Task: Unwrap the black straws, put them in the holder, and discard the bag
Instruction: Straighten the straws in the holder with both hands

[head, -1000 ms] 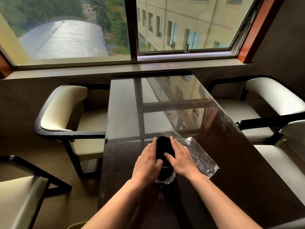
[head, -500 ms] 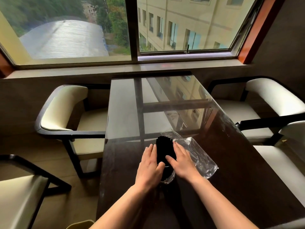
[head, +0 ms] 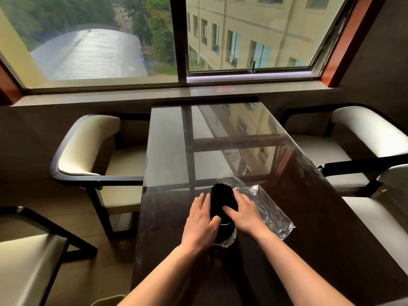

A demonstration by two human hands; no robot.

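The head view looked down on a dark, glossy rectangular table [head: 167, 217] whose far half mirrored the window. Near the table's front half stood a clear, round glass holder [head: 229, 239], upright, with a tight bundle of black straws [head: 221, 199] standing in it, their tips rising well above the rim.

The left hand [head: 202, 224] lay against the left side of the bundle, fingers [head: 202, 203] extended and held together, pointing away from the person, with the thumb crossing in front of the straws near the holder's rim. The right hand [head: 242, 212] pressed flat against the right side, its fingers likewise straight and unclenched, the thumb laid across the front of the straws. Both palms cupped the bundle between them rather than closing around it; neither hand was curled into a fist.

A crumpled, clear plastic bag [head: 269, 208] lay flat on the table just to the right of the holder, partly behind the right hand, its far end reaching past the straw tips.

A cream-cushioned, dark-framed armchair [head: 88, 146] stood left of the table, and a similar one [head: 364, 133] stood on the right. At the bottom edge, left of the forearms, a tan rim of some container [head: 108, 300] showed; what it was could not be told.
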